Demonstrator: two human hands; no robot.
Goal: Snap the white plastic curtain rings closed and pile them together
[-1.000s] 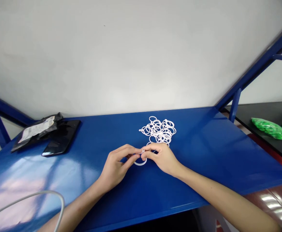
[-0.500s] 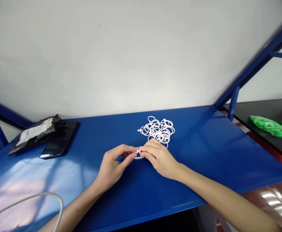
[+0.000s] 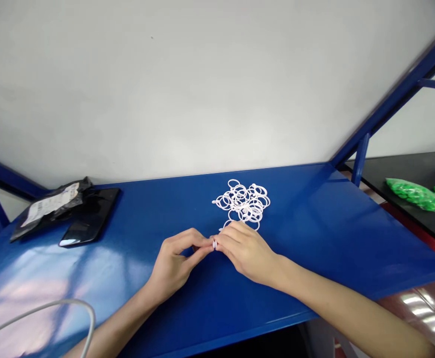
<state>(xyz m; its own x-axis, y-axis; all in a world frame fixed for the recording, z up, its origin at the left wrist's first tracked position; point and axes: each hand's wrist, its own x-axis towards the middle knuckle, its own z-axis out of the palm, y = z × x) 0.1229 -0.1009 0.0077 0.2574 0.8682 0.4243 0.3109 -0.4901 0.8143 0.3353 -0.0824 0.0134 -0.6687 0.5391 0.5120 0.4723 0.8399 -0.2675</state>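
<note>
My left hand [image 3: 180, 261] and my right hand [image 3: 249, 253] meet fingertip to fingertip above the blue table [image 3: 157, 209]. Between them they pinch the ends of a white plastic ring [image 3: 215, 244]; its small knob-like ends show at the fingertips, and most of its loop is hidden. Both hands are closed on it. Just beyond my right hand lies a tangled pile of similar white rings [image 3: 243, 199], linked or overlapping; I cannot tell which.
At the left lie a black plastic parcel with a white label [image 3: 53, 204] and a dark phone [image 3: 94, 219]. A white cable [image 3: 34, 315] loops across the lower left. To the right, a bag of green pieces [image 3: 414, 194] rests on a black surface.
The ring's two ends, separated by a small gap before, now sit pressed together. Both hands have come slightly nearer to me, and the loop that showed below the fingers is hidden.
</note>
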